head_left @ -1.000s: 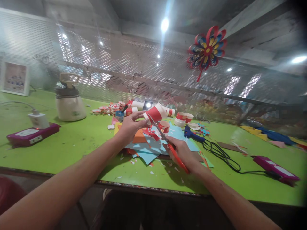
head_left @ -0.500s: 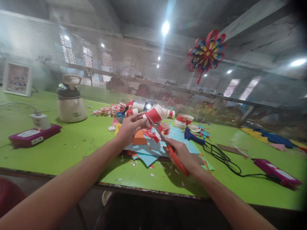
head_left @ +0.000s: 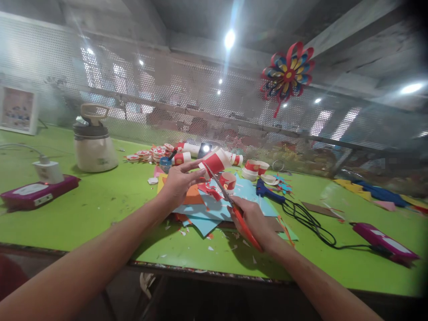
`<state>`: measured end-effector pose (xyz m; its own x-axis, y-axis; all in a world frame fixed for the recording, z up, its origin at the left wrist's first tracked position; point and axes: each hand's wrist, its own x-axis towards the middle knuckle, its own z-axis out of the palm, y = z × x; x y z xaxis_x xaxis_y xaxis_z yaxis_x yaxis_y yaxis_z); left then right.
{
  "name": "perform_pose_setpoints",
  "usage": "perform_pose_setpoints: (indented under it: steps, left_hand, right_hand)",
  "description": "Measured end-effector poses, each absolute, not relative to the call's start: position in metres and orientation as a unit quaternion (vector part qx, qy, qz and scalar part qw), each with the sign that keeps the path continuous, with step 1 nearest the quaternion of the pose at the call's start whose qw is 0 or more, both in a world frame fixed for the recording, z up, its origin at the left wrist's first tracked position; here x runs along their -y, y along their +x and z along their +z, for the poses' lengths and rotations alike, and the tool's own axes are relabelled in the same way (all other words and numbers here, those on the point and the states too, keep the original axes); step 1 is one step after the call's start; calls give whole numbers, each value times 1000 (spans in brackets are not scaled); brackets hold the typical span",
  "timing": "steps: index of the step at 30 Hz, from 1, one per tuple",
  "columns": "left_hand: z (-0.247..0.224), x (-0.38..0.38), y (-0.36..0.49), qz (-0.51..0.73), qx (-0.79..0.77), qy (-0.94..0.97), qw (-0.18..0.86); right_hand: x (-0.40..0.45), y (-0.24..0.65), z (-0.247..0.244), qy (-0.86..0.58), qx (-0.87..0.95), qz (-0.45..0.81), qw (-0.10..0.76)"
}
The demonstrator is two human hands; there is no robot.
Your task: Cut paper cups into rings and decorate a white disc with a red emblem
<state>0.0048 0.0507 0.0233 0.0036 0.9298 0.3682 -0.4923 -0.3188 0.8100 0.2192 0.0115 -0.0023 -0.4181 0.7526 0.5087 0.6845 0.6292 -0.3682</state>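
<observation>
Over on the left of the green worktop (head_left: 100, 200) stands a pale bottle (head_left: 96, 153). The left hand (head_left: 177, 185) holds a tilted red-and-white paper cup (head_left: 216, 161) above coloured sheets (head_left: 199, 211), with red-handled scissors (head_left: 239, 216) at its edge; the right hand (head_left: 257, 218) grips these, near a blue glue gun (head_left: 271, 193).

You wear the one camera on your head, so it sees things from up high, above your arms (head_left: 100, 254). It points forward and a bit down, across the green table (head_left: 83, 214) to the wall with little holes (head_left: 207, 102). Your left hand (head_left: 177, 183) and right hand (head_left: 252, 218) are close, near the middle. The view is wide, from the ceiling (head_left: 194, 26) down to the table's front edge (head_left: 207, 271).
</observation>
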Motion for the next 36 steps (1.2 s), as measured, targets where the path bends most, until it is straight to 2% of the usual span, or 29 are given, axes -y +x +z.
perform_pose_setpoints:
  steps: [36]
  left_hand:
    - [25,-53,-2,644,-225,438,585]
  right_hand:
    - [-18,224,-8,-431,844,27,317]
